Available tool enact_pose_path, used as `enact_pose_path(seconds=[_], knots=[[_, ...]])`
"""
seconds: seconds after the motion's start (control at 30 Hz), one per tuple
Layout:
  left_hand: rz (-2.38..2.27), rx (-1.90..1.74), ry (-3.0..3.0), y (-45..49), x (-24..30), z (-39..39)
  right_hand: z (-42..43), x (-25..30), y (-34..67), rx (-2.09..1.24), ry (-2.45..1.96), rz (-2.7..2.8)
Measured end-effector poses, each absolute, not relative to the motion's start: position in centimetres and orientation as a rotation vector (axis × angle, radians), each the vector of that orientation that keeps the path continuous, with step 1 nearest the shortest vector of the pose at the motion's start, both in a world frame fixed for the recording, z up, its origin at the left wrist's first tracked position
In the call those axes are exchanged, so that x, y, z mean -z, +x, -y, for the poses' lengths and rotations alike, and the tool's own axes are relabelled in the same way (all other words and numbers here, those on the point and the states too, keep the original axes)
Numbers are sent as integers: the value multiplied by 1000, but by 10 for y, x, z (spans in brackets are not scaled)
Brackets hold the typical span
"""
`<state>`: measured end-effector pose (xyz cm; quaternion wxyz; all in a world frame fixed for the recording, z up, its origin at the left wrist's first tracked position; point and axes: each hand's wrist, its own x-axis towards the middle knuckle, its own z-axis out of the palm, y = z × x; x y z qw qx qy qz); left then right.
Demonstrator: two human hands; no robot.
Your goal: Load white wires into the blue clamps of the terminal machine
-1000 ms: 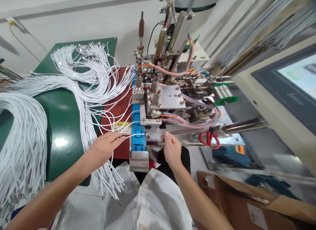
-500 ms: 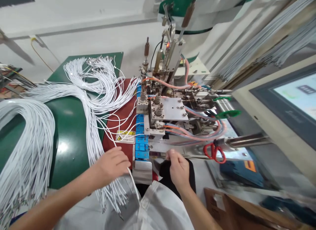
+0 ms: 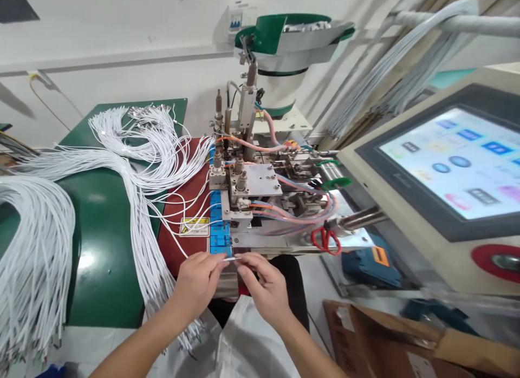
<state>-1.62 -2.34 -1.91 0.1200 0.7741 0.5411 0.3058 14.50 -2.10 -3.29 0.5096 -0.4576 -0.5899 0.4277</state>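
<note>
Between my two hands, just in front of the near end of the blue clamp row (image 3: 220,230), a short length of white cable (image 3: 232,259) shows. My left hand (image 3: 200,275) pinches it with thumb and forefinger. On the other side my right hand (image 3: 264,283) has its thumb and fingertips closed at the cable's end. Several white cables run from the clamps across the red plate (image 3: 173,245) to a long bundle of white cables (image 3: 142,232) left of my left hand. The bundle's near ends hang past the table edge.
A metal machine (image 3: 260,180) with hoses stands beyond my hands. Red-handled scissors (image 3: 325,241) hang at its right, near a touchscreen (image 3: 455,156). Another cable bundle (image 3: 36,248) drapes over the green table (image 3: 105,269). A cardboard box (image 3: 365,340) sits low on the right.
Both hands have come together in front of the blue clamps. The cable that trailed down from my left hand is now held up between both hands. The view has turned slightly right.
</note>
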Motion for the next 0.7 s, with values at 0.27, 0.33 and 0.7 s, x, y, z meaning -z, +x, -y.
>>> enact_pose_path(seconds=[0.27, 0.33, 0.7], knots=[[-1491, -952, 1997, -7, 9, 20, -2, 12, 143, -919, -1105, 1542], [-1505, -1003, 1873, -3, 10, 17, -5, 15, 143, -986, -1097, 1521], [-1461, -1006, 1574, 7, 14, 9, -2, 24, 142, -831, -1109, 1564]])
